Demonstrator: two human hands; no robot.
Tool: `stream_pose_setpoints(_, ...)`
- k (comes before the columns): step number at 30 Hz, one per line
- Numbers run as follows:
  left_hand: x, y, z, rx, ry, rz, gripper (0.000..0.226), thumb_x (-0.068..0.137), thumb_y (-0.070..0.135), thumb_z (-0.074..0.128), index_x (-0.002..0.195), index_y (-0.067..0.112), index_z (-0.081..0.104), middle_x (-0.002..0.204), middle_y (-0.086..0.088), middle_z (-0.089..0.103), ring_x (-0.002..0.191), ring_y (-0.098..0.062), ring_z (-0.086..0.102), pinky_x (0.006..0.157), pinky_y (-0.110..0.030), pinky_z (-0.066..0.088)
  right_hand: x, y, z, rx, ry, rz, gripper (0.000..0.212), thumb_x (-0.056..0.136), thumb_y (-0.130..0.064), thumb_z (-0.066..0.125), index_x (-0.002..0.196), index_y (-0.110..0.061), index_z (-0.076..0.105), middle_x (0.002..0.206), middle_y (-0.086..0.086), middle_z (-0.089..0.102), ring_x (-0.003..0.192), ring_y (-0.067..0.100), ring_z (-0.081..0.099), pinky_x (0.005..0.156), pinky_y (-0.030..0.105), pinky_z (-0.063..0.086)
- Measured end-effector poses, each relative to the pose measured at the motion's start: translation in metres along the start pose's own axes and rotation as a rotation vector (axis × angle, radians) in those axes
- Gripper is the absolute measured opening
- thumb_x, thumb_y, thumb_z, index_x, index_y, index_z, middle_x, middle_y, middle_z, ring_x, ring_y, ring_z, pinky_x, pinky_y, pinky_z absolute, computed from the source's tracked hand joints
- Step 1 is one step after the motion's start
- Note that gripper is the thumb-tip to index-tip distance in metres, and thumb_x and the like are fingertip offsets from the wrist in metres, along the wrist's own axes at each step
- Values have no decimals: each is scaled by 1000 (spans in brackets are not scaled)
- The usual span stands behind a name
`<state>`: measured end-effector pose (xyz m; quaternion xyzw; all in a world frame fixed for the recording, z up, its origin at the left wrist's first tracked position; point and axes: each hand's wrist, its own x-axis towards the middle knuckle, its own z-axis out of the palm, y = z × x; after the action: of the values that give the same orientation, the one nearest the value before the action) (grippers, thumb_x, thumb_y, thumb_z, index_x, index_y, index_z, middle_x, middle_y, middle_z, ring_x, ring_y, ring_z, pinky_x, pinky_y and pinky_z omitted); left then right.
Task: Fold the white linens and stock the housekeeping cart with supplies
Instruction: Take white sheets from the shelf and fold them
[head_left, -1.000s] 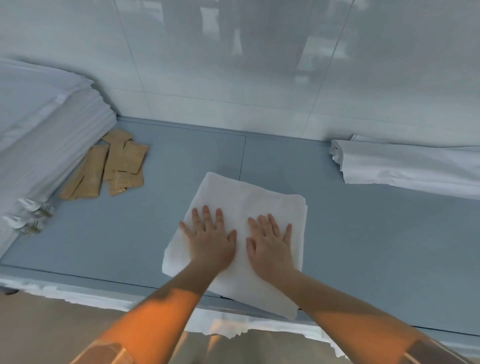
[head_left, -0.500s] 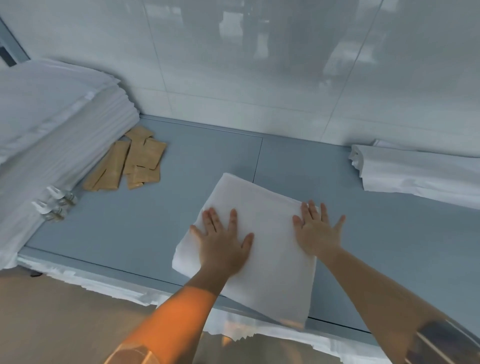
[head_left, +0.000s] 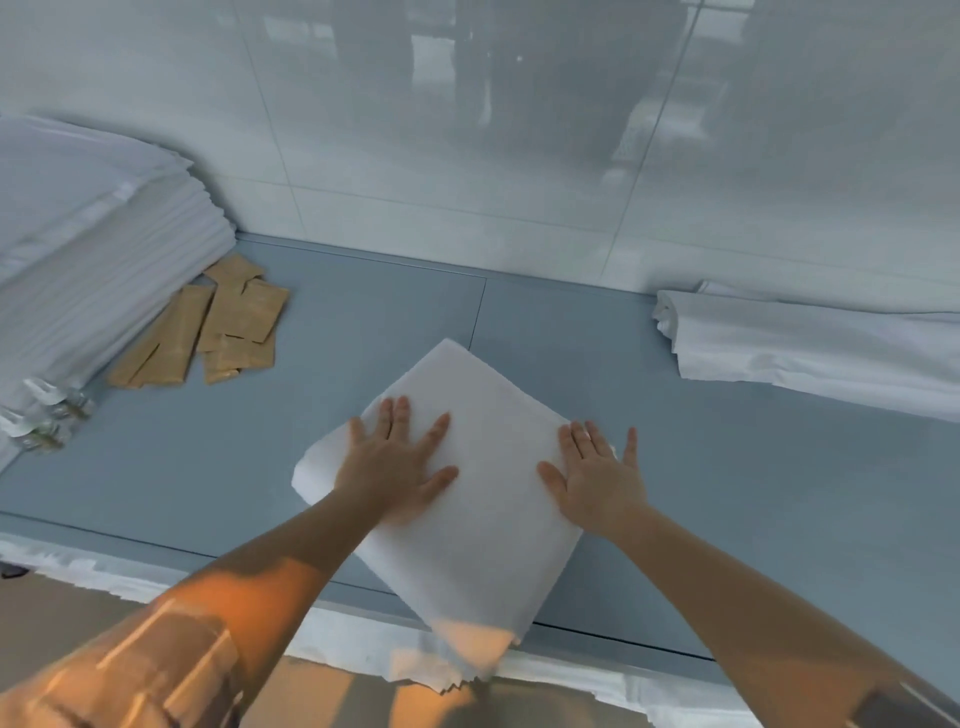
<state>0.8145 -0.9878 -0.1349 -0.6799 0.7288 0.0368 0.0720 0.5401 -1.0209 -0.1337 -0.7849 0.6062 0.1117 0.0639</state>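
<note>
White folded linen (head_left: 467, 519) lies under two flat, wide-spread grips, left hand (head_left: 395, 467) and right hand (head_left: 597, 478).

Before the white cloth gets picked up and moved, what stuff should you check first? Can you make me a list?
1. Both hands flat on the folded cloth: ok. The left hand presses its left part, the right hand its right edge.
2. Cloth fully on the grey counter: not ok, its near corner hangs past the front edge.
3. Fold smooth on top: ok, no big wrinkles show.
4. Layers lined up underneath: cannot tell, they are hidden.
5. Brown packets out of the way: ok, they lie apart to the left, beside the stacked linens.
6. Rolled white sheet clear of the cloth: ok, it lies apart on the right.
</note>
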Motion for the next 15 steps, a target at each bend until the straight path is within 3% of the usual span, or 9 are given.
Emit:
stream_pose_setpoints(2, 16, -15, -8, 54, -30, 125, 70, 76, 76, -10, 138, 50, -27, 159, -15, -8, 147, -30, -7, 111, -58, 5, -7, -14, -3, -2, 62, -86, 68, 98, -53, 18, 152, -11, 14, 161, 4, 8, 148, 18, -6, 110, 56, -19)
stream_pose_setpoints(5, 30, -23, -17, 126, -19, 171, 63, 87, 66, -3, 146, 47, -14, 161, -9, -4, 148, -23, -4, 115, -53, 4, -18, -42, -4, 144, 55, -282, 67, 95, -62, 21, 153, -31, 4, 161, -7, -8, 147, 16, -16, 113, 54, -16)
stream_pose_setpoints(7, 22, -12, -19, 70, 66, 25, 58, 96, 54, 13, 151, 37, 6, 161, -9, 4, 148, -22, -1, 115, -53, 2, -25, -58, -1, 178, -3, -259, 67, 92, -68, 14, 149, -43, -10, 157, -14, -20, 145, 16, -22, 114, 57, -14)
stream_pose_setpoints(10, -20, 20, -8, -192, 144, -287, 59, 96, 45, 30, 150, 22, 24, 159, -14, 8, 147, -28, -3, 114, -57, 4, -28, -74, 3, 179, -20, -143, 65, 94, -63, 11, 150, -39, -12, 157, -13, -23, 145, 22, -22, 112, 61, -14)
stream_pose_setpoints(13, -73, 55, 9, -340, 129, -402, 71, 89, 56, 13, 152, 23, 19, 161, -9, 0, 147, -27, -10, 112, -59, 8, -38, -101, 6, 222, 87, -167, 61, 99, -48, 18, 154, -25, 2, 160, -7, -11, 148, 26, -10, 112, 62, -9)
stream_pose_setpoints(15, -85, 65, 12, -348, 110, -409, 77, 85, 56, 2, 153, 23, 15, 161, -9, -1, 147, -28, -11, 113, -59, -1, -48, -116, 11, 198, 181, -249, 56, 98, -43, 22, 152, -28, 20, 160, -4, 8, 148, 26, 8, 114, 63, 4)
